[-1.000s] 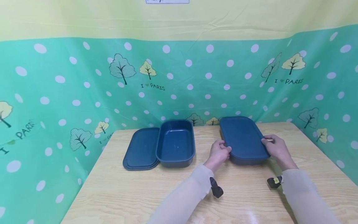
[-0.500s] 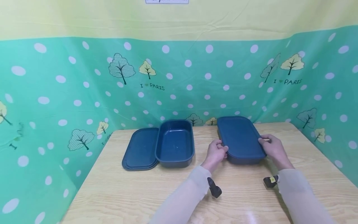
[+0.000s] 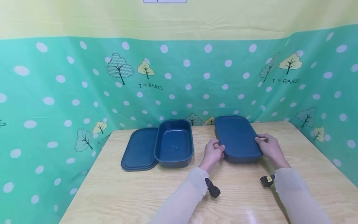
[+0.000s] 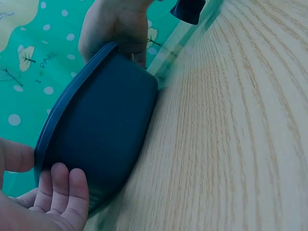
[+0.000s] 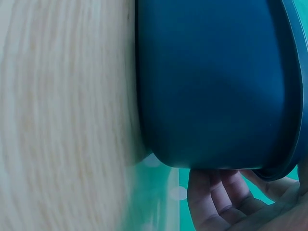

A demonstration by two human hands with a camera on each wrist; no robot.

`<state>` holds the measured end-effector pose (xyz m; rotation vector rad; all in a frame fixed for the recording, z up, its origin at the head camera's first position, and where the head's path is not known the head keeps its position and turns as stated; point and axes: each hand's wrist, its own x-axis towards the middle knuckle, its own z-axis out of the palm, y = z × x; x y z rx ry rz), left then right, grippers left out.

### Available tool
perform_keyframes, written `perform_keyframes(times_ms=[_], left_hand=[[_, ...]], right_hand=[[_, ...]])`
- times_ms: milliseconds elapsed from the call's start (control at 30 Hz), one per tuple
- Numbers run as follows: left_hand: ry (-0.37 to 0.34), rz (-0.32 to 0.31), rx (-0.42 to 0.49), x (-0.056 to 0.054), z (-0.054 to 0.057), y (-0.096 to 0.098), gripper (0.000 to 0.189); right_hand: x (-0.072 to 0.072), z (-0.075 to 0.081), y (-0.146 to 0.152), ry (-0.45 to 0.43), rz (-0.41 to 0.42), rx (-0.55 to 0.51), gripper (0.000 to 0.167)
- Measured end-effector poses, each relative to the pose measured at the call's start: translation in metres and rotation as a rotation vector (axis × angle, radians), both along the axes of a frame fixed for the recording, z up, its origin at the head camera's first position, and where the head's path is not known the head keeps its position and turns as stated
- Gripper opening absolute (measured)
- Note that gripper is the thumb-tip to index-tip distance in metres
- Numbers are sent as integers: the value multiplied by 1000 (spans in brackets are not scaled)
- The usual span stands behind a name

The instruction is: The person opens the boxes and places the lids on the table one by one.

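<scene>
A dark blue plastic food container with its lid on [image 3: 237,137] stands on the right part of the table. My left hand [image 3: 212,153] holds its near left corner; in the left wrist view the thumb [image 4: 18,156] meets the lid's rim and the fingers [image 4: 60,187] lie against the side wall under it. At the right side my right hand [image 3: 270,148] grips the lidded container [image 5: 216,86], its fingers [image 5: 216,192] against the wall below the rim. An open container [image 3: 174,143] of the same blue stands to the left. Its inside shows nothing in it.
A flat blue lid [image 3: 139,149] lies on the table left of the open container, touching or partly beneath its edge. The wooden table [image 3: 126,196] ends at a green dotted curtain [image 3: 195,74] behind and at the sides.
Between both hands, the lidded container has shifted a little to the left, nearer the open container. The head view has also turned slightly. Both hands keep their hold.
</scene>
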<state>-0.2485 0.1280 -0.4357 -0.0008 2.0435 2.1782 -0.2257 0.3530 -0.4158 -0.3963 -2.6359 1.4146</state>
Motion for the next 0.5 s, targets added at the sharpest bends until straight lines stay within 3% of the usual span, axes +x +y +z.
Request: perform_keyframes(times_ms=[500], left_hand=[[54,41,-25,2,-5,-8,37]], right_hand=[[1,1,-9,2,-5,-11,54]])
